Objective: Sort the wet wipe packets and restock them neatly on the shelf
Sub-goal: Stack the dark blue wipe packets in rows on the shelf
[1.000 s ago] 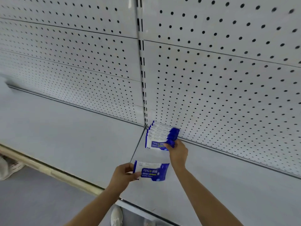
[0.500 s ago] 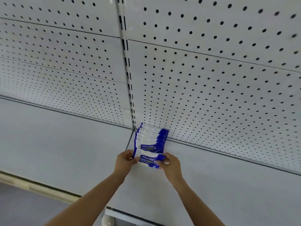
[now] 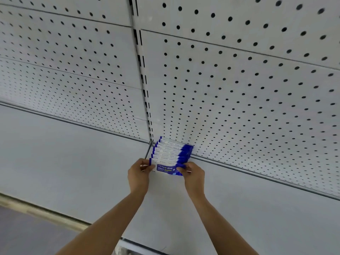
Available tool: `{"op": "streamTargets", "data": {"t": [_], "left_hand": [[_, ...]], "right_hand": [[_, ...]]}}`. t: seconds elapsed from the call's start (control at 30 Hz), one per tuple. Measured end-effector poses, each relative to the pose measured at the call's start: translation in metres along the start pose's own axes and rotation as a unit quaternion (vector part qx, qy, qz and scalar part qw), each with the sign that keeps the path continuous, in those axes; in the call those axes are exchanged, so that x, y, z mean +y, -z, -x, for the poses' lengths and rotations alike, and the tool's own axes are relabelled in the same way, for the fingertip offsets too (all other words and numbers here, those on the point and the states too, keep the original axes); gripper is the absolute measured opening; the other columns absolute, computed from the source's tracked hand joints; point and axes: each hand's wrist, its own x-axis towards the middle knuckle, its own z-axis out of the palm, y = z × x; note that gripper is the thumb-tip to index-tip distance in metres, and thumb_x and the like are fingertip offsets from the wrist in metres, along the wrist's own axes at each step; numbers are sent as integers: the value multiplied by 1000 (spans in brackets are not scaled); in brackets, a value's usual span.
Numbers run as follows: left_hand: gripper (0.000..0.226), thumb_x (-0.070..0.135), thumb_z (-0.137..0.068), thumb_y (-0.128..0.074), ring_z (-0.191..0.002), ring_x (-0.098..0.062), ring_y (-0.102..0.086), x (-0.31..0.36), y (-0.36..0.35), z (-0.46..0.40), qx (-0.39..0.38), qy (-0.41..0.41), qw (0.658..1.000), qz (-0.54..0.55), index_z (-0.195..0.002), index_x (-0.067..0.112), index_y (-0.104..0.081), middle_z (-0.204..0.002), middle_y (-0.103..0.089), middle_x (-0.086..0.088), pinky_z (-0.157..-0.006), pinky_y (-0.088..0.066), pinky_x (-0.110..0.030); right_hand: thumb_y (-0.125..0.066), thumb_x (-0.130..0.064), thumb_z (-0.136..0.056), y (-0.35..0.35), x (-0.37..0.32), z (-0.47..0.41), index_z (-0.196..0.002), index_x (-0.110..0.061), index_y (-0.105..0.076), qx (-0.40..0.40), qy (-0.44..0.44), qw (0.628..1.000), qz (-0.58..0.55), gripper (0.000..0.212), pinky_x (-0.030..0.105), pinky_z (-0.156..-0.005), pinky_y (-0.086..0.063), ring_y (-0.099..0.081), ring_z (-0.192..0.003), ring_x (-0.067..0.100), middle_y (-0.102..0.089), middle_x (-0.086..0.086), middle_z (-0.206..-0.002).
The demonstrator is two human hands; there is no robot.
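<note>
Both arms reach up from six o'clock and meet just below the middle of the view. The left hand pinches the left end of the front wet wipe packet, thumb on the face and fingers curled behind. The right hand pinches the packet's right end, fingertips curled over the blue corner. So both hands are grasping that one packet, one at each end.

The front packet is white and blue with printed text facing the camera, and it sits against the near end of the row of packets. That row stands on the shelf, running back toward twelve o'clock until its far end meets the pegboard back panel. The packets overlap like a fanned deck, white strips on the left, blue ends on the right. How many there are is hard to count exactly.

The row sits right at the foot of the slotted upright, where two pegboard sections join, and just to the right of the seam between two shelf boards. At nine o'clock the shelf stretches away, grey and flat. At seven o'clock its pale front edge runs diagonally, with darker floor beyond it. The pegboard fills the view from ten o'clock round to three o'clock.
</note>
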Motion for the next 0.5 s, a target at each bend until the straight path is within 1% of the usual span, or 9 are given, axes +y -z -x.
{"op": "streamTargets", "data": {"t": [0.1, 0.2, 0.27, 0.33, 0.4, 0.43, 0.5], "left_hand": [[15, 15, -83, -76, -82, -11, -68, -4, 1, 1, -18, -11, 1000, 16, -86, 25, -65, -87, -72, 8, -71, -54, -27], [23, 14, -82, -77, -91, -12, -67, -2, 10, 0, -49, -25, 998, 10, -98, 24, -65, -97, -71, 9, -73, -53, -23], [28, 19, -82, -77, -98, -11, -64, 1, 18, -2, -61, -44, 997, -16, -105, 25, -64, -104, -70, 11, -78, -54, -26], [31, 29, -83, -76, -103, -10, -61, 8, 28, 0, -68, -69, 994, -55, -111, 28, -62, -109, -67, 14, -81, -52, -27], [37, 38, -83, -74, -106, -9, -58, 18, 38, 5, -75, -104, 988, -86, -116, 29, -60, -114, -63, 16, -79, -47, -22], [40, 41, -83, -73, -107, -8, -57, 23, 43, 10, -83, -126, 984, -97, -118, 30, -58, -116, -62, 17, -78, -45, -19], [42, 42, -83, -72, -110, -7, -56, 35, 51, 21, -111, -165, 974, -107, -121, 32, -56, -120, -59, 17, -77, -44, -13]], "right_hand": [[-75, -18, -83, 0, 2, 1, -82, -21, -66, -1, -12, 1000, 1, 9, 26, -67, -56, -68, -78, 10, -71, -6, -82], [-76, -19, -82, 7, -4, 4, -85, -22, -65, -14, -18, 1000, 10, 11, 18, -67, -54, -68, -79, 7, -71, -8, -84], [-76, -20, -83, 15, -8, 7, -90, -20, -66, -25, -22, 999, 15, 12, 15, -67, -52, -67, -81, 5, -71, -8, -87], [-74, -20, -84, 26, -14, 11, -95, -20, -66, -23, -27, 999, 19, 13, 18, -71, -53, -66, -85, 5, -70, -8, -92], [-72, -21, -87, 39, -20, 16, -101, -19, -68, 0, -9, 999, 44, 15, 22, -79, -52, -65, -89, 5, -69, -9, -97], [-71, -21, -87, 46, -24, 20, -104, -19, -68, 13, 8, 999, 52, 17, 22, -82, -51, -64, -91, 3, -68, -10, -99], [-71, -21, -88, 60, -38, 31, -106, -22, -67, 19, 37, 998, 42, 19, 17, -84, -48, -62, -93, 0, -67, -14, -101]]}}
